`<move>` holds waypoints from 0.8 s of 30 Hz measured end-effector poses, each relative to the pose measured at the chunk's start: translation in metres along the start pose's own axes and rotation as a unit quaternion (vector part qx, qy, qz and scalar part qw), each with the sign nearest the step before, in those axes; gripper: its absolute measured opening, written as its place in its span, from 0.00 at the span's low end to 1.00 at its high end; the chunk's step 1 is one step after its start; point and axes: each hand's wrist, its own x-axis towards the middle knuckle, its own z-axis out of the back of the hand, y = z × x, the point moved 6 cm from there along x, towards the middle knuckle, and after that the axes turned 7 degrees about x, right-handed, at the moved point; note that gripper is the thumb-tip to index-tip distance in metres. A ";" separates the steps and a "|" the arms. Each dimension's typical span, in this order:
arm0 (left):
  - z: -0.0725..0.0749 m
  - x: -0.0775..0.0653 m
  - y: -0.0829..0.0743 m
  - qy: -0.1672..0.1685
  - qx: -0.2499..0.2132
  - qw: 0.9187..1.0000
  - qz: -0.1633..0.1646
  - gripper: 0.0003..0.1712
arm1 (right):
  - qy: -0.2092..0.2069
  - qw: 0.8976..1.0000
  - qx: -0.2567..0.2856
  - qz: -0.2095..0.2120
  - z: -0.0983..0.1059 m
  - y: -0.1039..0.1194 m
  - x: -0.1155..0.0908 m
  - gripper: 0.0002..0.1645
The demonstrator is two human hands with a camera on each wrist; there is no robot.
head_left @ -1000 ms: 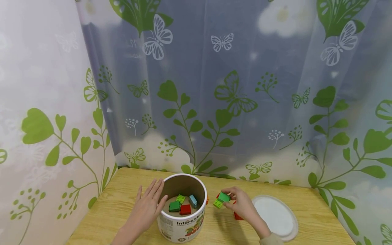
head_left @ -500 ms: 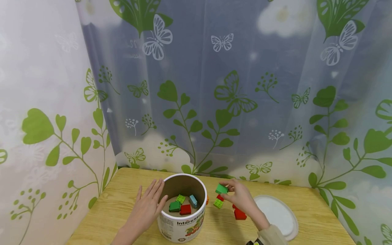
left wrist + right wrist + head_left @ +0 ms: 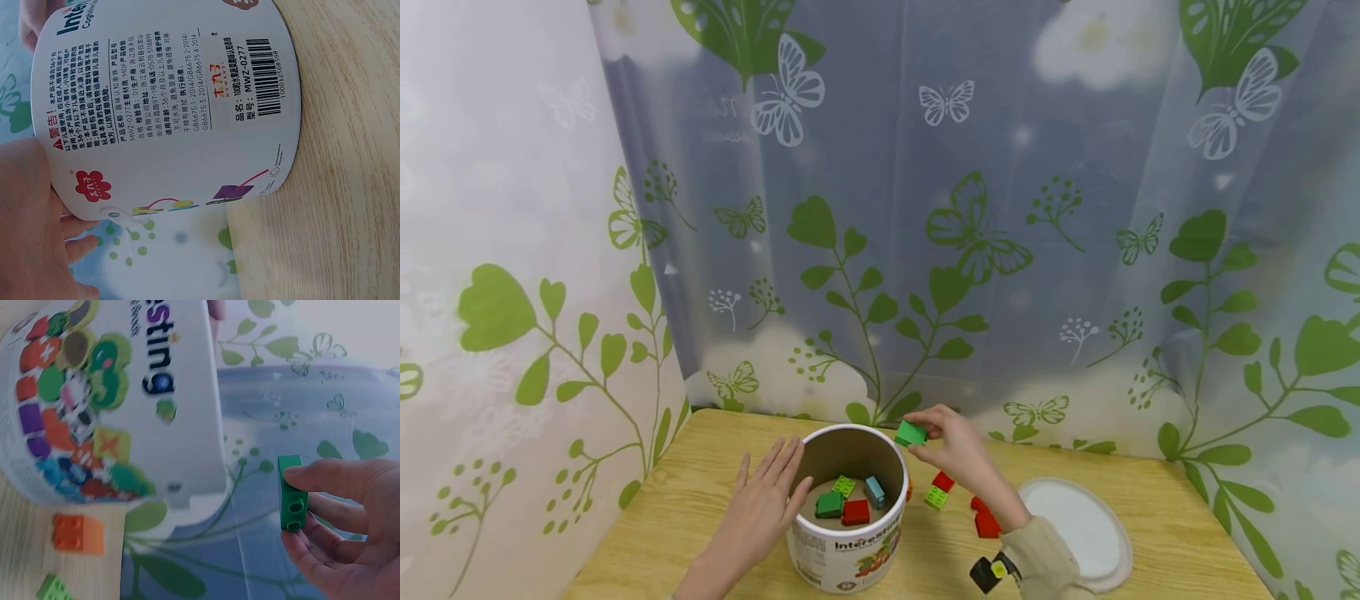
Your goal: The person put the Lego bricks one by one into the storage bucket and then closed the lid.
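A white printed bucket [image 3: 808, 546] stands on the table with several toy bricks inside: a green brick [image 3: 830, 504], a red brick [image 3: 855, 512], a light green brick [image 3: 844, 486] and a blue one [image 3: 874, 492]. My left hand [image 3: 765, 504] rests with straight fingers on the bucket's left rim; in the left wrist view it touches the bucket's side. Between thumb and fingers, my right hand [image 3: 951, 446] pinches a green building brick [image 3: 911, 433] just beyond the bucket's right rim. Its studs show in the right wrist view.
Right of the bucket lie a light green brick [image 3: 936, 498], a red brick [image 3: 943, 481] and further red bricks [image 3: 987, 523]. An orange brick [image 3: 77, 534] sits close to the bucket. The white lid [image 3: 1078, 533] lies flat at the right. A patterned curtain [image 3: 880, 250] hangs behind the table.
My right hand has lifted the green brick off the spot near the light green and red bricks and carried it left, towards the bucket's rim. The left hand has stayed in place.
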 end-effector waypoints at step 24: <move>-0.003 0.001 0.002 0.011 0.003 1.000 0.005 0.36 | 0.095 0.995 -0.005 0.042 -0.094 0.028 0.020 0.22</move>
